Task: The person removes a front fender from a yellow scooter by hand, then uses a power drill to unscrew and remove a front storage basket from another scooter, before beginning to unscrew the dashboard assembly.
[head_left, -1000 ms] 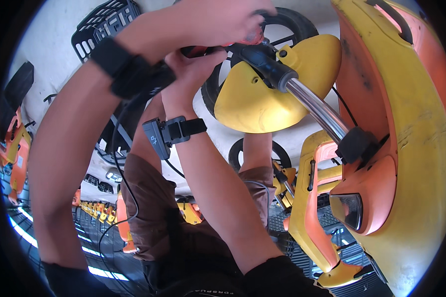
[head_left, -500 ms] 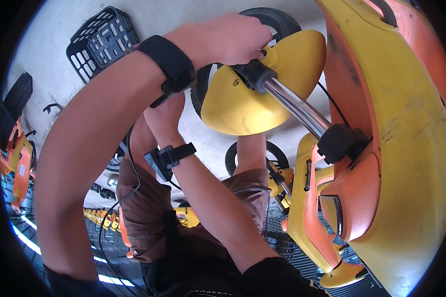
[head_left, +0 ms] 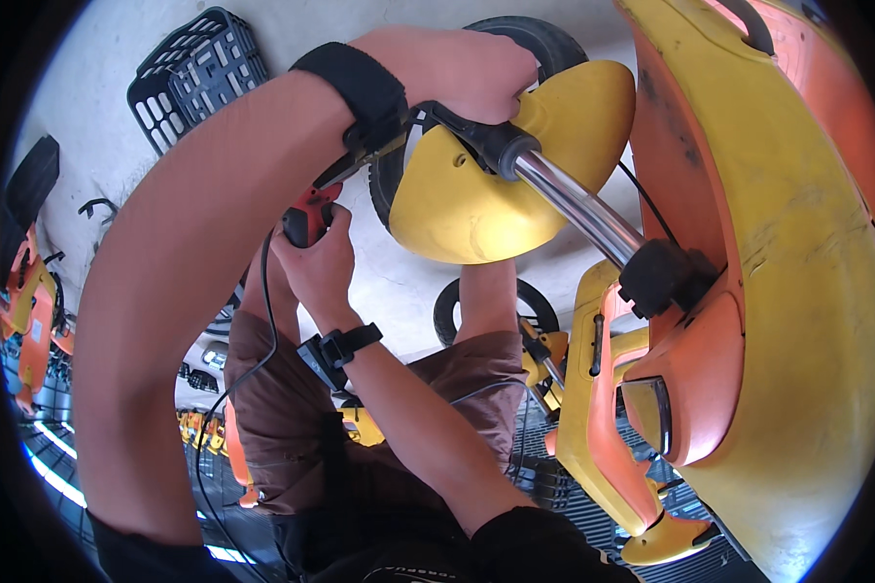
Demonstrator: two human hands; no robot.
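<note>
A yellow and orange scooter body leans at the right. Its chrome fork tube runs to a black lower fork end beside a curved yellow fender and a black-tyred wheel. My left hand is closed at the lower fork end by the wheel; its fingers are mostly out of sight, so what they grip is unclear. Below my left forearm, my right hand wraps round a red and black power tool. The tool's front, partly behind my left wrist, points toward the wheel side.
A black plastic basket sits on the pale floor at the far left. Another small wheel and more yellow-orange scooter parts are near my legs. A thin black cable hangs below my left forearm. An orange-yellow scooter stands at the left edge.
My right hand has come out from behind my left forearm, and the red and black tool now shows in it. My left wrist has shifted slightly right and up; the fender has barely moved.
</note>
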